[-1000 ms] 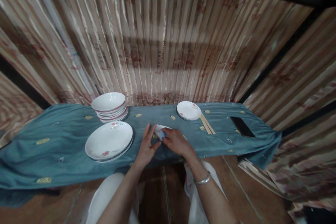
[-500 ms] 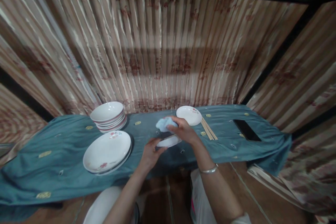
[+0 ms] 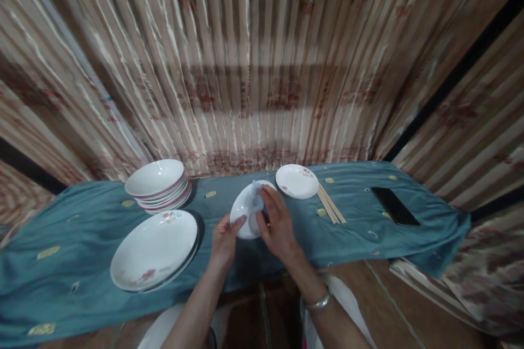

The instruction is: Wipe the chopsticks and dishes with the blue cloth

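Note:
My left hand [image 3: 224,234] grips the lower left rim of a small white plate [image 3: 241,204], its thumb on the face of the plate. The plate is tilted above the cloth-covered table. In my right hand [image 3: 278,221] is a pale blue cloth [image 3: 256,199], pressed against the plate's face; the fingers are bent around it. Part of the plate is hidden behind the cloth and the right hand. Beyond the right hand lies another small white plate [image 3: 295,181] with a floral print.
A stack of white bowls [image 3: 155,177] and large oval plates [image 3: 158,251] stand on the left of the blue-green tablecloth [image 3: 82,240]. Wooden chopsticks [image 3: 331,204] and a black phone [image 3: 395,206] lie to the right. A pleated curtain [image 3: 245,65] hangs behind.
The small plate has been turned so its face shows toward me. My right hand has brought the cloth down from above it onto its surface. The view has tilted slightly.

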`<move>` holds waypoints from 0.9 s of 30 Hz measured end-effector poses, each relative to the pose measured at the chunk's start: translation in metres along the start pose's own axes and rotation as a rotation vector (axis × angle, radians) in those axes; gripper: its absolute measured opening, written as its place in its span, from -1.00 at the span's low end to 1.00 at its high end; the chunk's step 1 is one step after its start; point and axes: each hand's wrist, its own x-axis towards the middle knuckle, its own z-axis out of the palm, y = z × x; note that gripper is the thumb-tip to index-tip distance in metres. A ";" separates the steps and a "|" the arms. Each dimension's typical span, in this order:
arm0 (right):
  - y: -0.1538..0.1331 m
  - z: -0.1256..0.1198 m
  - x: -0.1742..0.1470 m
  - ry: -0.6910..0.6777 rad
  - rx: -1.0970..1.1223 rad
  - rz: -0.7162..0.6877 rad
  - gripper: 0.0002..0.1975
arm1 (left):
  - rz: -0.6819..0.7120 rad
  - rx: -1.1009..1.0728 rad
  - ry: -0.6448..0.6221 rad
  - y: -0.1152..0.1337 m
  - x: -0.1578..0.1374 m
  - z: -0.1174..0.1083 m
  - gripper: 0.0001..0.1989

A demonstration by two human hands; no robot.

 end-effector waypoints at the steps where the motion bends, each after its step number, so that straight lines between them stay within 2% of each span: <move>1: -0.003 0.006 -0.004 -0.021 -0.041 -0.049 -0.51 | 0.002 -0.020 -0.006 -0.003 0.001 0.000 -0.63; 4: -0.008 0.017 -0.010 -0.131 -0.131 -0.118 -0.45 | 0.016 -0.039 -0.017 -0.009 0.002 -0.003 -0.68; 7: -0.006 0.021 -0.011 -0.164 -0.192 -0.091 -0.48 | 0.012 -0.055 -0.012 -0.009 0.003 -0.002 -0.70; 12: 0.005 0.030 -0.005 -0.114 -0.217 -0.023 -0.55 | -0.006 -0.049 0.086 -0.002 0.005 0.006 -0.79; 17: 0.012 0.033 0.001 -0.085 -0.184 0.027 -0.55 | -0.067 -0.164 0.064 -0.004 0.009 0.011 -0.68; 27: 0.033 0.026 0.004 0.032 -0.084 0.181 -0.56 | -0.089 -0.185 0.093 -0.001 0.009 0.012 -0.57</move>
